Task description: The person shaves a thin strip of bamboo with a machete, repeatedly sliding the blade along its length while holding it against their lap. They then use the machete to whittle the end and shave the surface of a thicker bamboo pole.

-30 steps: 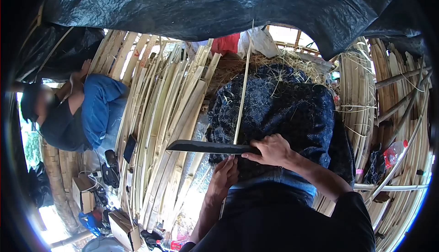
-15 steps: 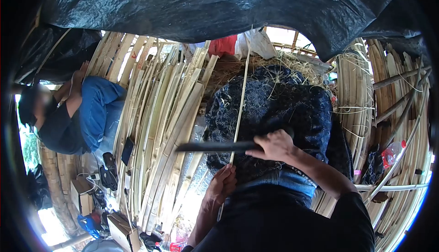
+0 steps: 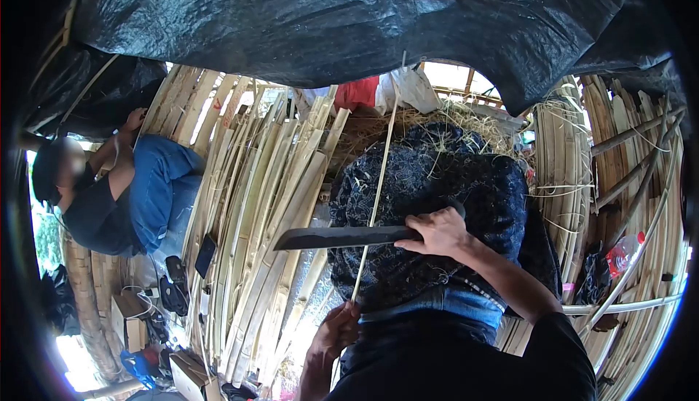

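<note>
— What sort of place is seen?
— A makeshift bamboo workshop, apparently: black plastic sheeting [image 3: 349, 22] is draped above, split bamboo slats [image 3: 287, 211] are ranged on both sides, and a machete [image 3: 335, 237] is held across a bamboo strip [image 3: 383, 168].

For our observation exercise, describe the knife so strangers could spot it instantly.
Start at the dark patterned cloth, centre. Over it, the right hand grips the knife, which points left. Unlike the thin pale strip it crosses, the knife is broad and dark.

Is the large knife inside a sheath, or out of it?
Out: the large knife, held in the right hand, shows its dark blade bare to the tip.
</note>
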The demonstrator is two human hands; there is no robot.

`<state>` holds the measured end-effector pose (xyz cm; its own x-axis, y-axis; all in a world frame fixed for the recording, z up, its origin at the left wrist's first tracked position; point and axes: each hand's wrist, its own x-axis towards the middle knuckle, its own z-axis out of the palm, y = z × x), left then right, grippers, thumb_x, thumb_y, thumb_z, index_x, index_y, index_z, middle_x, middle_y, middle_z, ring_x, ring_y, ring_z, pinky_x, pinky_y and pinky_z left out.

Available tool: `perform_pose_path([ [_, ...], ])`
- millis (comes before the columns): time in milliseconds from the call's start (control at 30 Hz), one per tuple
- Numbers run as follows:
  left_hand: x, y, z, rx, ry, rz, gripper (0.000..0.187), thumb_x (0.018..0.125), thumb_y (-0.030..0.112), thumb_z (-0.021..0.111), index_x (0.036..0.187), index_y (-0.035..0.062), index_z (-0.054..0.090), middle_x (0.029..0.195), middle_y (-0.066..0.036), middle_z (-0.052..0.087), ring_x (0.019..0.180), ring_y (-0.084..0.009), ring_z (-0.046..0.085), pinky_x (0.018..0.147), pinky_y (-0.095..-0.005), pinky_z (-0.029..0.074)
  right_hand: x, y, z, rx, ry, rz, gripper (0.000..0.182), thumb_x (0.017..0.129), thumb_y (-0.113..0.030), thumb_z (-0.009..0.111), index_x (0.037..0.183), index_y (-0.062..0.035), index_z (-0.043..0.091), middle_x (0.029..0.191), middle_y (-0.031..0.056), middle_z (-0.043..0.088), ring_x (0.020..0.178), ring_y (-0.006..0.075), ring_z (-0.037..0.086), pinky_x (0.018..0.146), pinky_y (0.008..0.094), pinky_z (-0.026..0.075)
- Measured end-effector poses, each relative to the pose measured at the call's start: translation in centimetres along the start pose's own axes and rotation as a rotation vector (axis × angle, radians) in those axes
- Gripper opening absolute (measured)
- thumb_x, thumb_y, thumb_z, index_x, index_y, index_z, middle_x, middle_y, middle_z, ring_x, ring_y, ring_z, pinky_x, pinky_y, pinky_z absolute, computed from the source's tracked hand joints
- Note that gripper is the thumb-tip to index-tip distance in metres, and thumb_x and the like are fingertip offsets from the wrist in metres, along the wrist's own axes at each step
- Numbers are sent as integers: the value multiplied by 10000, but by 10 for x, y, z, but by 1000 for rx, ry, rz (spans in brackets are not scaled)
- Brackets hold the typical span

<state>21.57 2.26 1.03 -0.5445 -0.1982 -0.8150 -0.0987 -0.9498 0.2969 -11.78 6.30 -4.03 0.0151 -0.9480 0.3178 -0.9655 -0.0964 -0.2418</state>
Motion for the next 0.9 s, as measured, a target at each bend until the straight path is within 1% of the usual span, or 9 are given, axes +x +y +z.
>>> perform_pose_path([
  [100,-19,-6,-8,0,32,-15,244,1055,332,491,947,125,561,590,92,304,440,-33,243,401,-218,209,14,26,-13,-52,6,224,571,895,-654,588,745,-107,656,491,30,575,381,195,575,342,328,443],
  [167,-32,-14,-22,7,-1,-24,241,1053,324,496,957,112,555,601,89,316,447,-30,247,402,-212,207,19,63,-8,-150,104,451,554,909,-615,597,731,-96,670,483,84,589,421,265,628,371,390,502],
  [300,-36,-24,-36,41,-69,-60,246,1052,320,503,973,92,548,629,82,320,461,-24,255,408,-201,203,23,93,-11,-187,196,598,540,936,-558,592,768,-56,696,526,156,617,476,347,654,446,428,543],
  [367,-33,-23,-36,46,-85,-55,245,1054,316,500,980,89,553,637,86,320,467,-23,260,413,-198,211,20,82,-15,-43,184,590,564,940,-575,572,779,-51,699,537,165,622,484,359,656,453,436,545],
  [467,-25,-12,-22,67,-70,-43,247,1050,319,512,971,89,559,642,90,334,475,-23,270,423,-198,220,11,44,-17,-25,20,389,573,925,-615,567,821,-69,704,521,114,615,433,273,636,406,399,517],
  [567,-21,5,-5,106,104,-55,233,1044,306,528,955,95,565,635,92,342,481,-20,277,432,-207,214,4,4,-11,168,16,168,597,908,-667,547,796,-96,681,510,59,605,410,236,620,363,367,481],
  [700,-17,19,33,270,104,182,208,1039,266,543,909,105,563,601,95,347,480,-12,283,436,-231,181,-6,-45,-16,190,-255,20,607,909,-693,515,775,-118,655,536,52,614,415,201,617,371,351,481],
  [767,-13,23,49,466,190,364,245,1042,272,542,882,88,562,573,92,354,467,-5,272,434,-232,176,-6,-58,-21,211,-215,9,592,906,-681,531,791,-116,664,563,37,620,438,196,621,399,346,491],
  [900,-13,23,74,477,229,440,265,1050,262,520,896,53,572,564,83,361,468,-2,275,433,-233,182,-3,-49,-26,195,-107,50,553,883,-648,591,812,-106,672,628,29,643,518,196,655,473,333,519],
])
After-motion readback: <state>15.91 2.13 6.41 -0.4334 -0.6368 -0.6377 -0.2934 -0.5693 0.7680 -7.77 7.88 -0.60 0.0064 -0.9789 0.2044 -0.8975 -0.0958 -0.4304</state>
